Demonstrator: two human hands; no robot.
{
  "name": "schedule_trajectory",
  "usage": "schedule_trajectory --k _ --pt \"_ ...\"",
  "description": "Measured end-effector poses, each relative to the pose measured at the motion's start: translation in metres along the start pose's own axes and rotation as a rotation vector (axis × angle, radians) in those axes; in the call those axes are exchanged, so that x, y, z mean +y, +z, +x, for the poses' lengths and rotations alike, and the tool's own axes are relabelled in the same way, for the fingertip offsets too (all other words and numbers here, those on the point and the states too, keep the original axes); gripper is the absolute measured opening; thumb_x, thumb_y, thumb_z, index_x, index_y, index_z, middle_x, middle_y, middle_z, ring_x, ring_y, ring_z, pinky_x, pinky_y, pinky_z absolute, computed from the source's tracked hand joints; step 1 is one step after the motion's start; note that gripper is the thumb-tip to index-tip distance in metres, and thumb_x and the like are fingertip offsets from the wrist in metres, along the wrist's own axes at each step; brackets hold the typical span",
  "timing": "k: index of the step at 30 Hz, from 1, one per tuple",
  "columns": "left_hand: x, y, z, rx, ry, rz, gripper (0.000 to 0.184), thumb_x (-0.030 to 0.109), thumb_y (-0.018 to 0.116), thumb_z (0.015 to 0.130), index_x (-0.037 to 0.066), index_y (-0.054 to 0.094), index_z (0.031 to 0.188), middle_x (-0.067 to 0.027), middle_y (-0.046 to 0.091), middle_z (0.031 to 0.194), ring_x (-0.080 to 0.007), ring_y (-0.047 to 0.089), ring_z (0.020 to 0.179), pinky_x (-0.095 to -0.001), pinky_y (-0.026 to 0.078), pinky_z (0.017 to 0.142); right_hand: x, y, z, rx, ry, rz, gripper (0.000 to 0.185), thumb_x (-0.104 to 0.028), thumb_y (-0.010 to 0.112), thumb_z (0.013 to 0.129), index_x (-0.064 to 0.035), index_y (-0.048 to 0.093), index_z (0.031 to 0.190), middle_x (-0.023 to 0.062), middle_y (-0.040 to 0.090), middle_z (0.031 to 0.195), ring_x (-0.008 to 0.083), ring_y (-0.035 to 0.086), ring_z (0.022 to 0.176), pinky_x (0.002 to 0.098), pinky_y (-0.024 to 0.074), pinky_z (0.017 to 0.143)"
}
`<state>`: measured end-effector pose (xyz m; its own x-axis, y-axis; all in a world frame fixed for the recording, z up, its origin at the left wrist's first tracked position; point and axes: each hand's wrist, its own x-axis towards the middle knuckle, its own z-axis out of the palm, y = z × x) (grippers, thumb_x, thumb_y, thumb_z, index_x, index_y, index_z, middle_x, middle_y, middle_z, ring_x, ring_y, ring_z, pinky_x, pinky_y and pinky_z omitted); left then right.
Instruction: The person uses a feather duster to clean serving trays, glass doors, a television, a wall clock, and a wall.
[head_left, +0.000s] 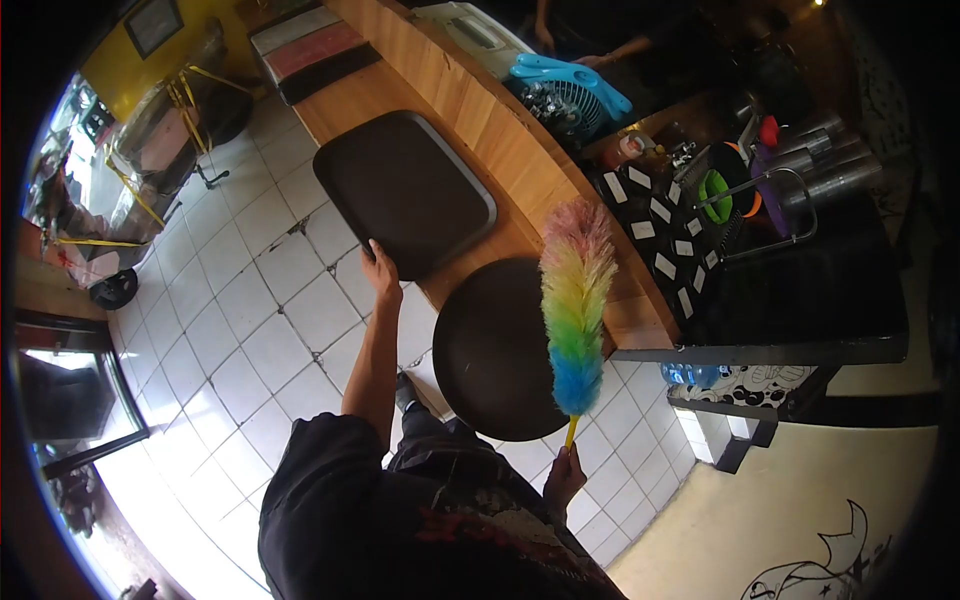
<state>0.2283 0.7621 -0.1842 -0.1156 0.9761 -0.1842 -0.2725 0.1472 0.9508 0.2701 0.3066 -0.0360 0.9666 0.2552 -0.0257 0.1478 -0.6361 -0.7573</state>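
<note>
My right hand (566, 474) is closed around the yellow handle of a feather duster (577, 300). Its fluffy head runs from blue through green and yellow to pink and points up over the counter. My left hand (381, 272) grips the near corner of a dark rectangular tray (405, 190), which rests on the wooden counter (350, 95); the fingers under its edge are hidden. Between my hands, a dark round tray (490, 350) lies partly on the counter and juts out past its edge. The duster covers part of the round tray's right side.
Menus or folders (310, 50) lie at the counter's far end. Beyond the raised ledge are a blue fan (570, 95), a black surface with small white cards (660, 210) and stacked clear cups (835, 165). Another person's hand (595, 60) shows behind. Wrapped items (165, 135) stand left.
</note>
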Motion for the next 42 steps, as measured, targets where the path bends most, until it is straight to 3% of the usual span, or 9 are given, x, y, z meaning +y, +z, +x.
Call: schedule_trajectory --k 3,14,20,23,25,34,35,36,42 --pt "-0.019 0.010 0.007 0.201 0.023 0.267 0.051 0.036 0.043 0.093 -0.003 0.039 0.125 -0.0165 0.044 0.119 -0.0248 0.047 0.104 -0.0336 0.037 0.090 0.010 -0.003 0.001 0.046 -0.048 -0.025 0.024 -0.010 0.053 0.088 0.0048 0.059 0.106 -0.0002 0.042 0.054 0.0061 0.036 0.049 0.0235 0.0286 0.042" --pt "-0.023 0.024 0.022 -0.094 0.053 0.081 0.056 0.028 0.042 0.094 0.000 0.022 0.137 -0.0185 0.031 0.137 -0.0295 0.033 0.125 -0.0335 0.027 0.102 0.031 -0.022 -0.011 0.064 0.095 -0.046 0.029 -0.020 0.051 0.091 -0.0004 0.057 0.112 -0.0051 0.037 0.050 0.0019 0.032 0.043 0.0215 0.0251 0.037" --pt "-0.042 0.009 0.042 -0.055 0.057 0.461 0.080 0.048 0.044 0.088 -0.001 0.008 0.139 -0.0269 0.026 0.137 -0.0333 0.028 0.128 -0.0355 0.021 0.105 0.041 -0.029 -0.009 0.070 0.060 -0.037 0.028 -0.019 0.050 0.091 0.0002 0.057 0.110 -0.0055 0.036 0.050 0.0020 0.031 0.043 0.0213 0.0250 0.038" --pt "-0.032 -0.013 0.016 -0.074 -0.257 0.536 0.091 0.062 0.043 0.081 -0.003 0.011 0.137 -0.0287 0.040 0.123 -0.0342 0.044 0.113 -0.0356 0.039 0.094 0.044 -0.032 -0.005 0.053 0.091 0.015 0.028 -0.018 0.049 0.091 0.0014 0.057 0.110 -0.0056 0.036 0.050 0.0025 0.032 0.043 0.0218 0.0251 0.038" --pt "0.021 -0.023 -0.050 -0.246 -0.318 0.480 0.090 0.067 0.043 0.078 -0.002 0.023 0.131 -0.0223 0.053 0.102 -0.0288 0.058 0.085 -0.0327 0.051 0.065 0.057 -0.038 0.001 0.022 0.019 -0.009 0.028 -0.017 0.048 0.091 0.0025 0.057 0.109 -0.0063 0.035 0.051 0.0026 0.030 0.044 0.0216 0.0232 0.039" --pt "-0.010 -0.085 -0.293 -0.101 -0.544 0.338 0.075 0.060 0.056 0.075 0.001 0.040 0.119 -0.0157 0.056 0.101 -0.0254 0.059 0.084 -0.0390 0.049 0.066 0.118 -0.076 0.073 -0.275 -0.193 0.101 0.025 -0.016 0.048 0.091 0.0034 0.057 0.105 -0.0044 0.039 0.057 0.0049 0.031 0.051 0.0215 0.0252 0.044" --pt "-0.010 -0.080 -0.311 -0.159 -0.543 0.311 0.065 0.053 0.056 0.079 0.001 0.042 0.114 -0.0153 0.057 0.093 -0.0239 0.061 0.073 -0.0357 0.049 0.052 0.128 -0.082 0.082 -0.294 -0.206 0.117 0.025 -0.016 0.048 0.091 0.0034 0.057 0.105 -0.0044 0.039 0.057 0.0049 0.031 0.051 0.0215 0.0252 0.044" --pt "-0.009 -0.075 -0.322 -0.221 -0.540 0.284 0.055 0.046 0.057 0.082 0.000 0.044 0.109 -0.0149 0.057 0.085 -0.0224 0.062 0.061 -0.0323 0.049 0.038 0.140 -0.087 0.090 -0.296 -0.269 0.099 0.025 -0.017 0.049 0.091 0.0023 0.058 0.105 0.0026 0.045 0.057 0.0098 0.039 0.050 0.0249 0.0318 0.046" --pt "0.000 -0.062 -0.336 -0.127 -0.341 0.269 0.035 0.030 0.056 0.087 0.002 0.045 0.105 -0.0114 0.058 0.072 -0.0211 0.058 0.045 -0.0309 0.047 0.032 0.166 -0.124 0.108 -0.373 -0.305 0.063 0.029 -0.017 0.052 0.089 0.0033 0.058 0.109 0.0202 0.064 0.081 0.0225 0.063 0.069 0.0306 0.0481 0.060"
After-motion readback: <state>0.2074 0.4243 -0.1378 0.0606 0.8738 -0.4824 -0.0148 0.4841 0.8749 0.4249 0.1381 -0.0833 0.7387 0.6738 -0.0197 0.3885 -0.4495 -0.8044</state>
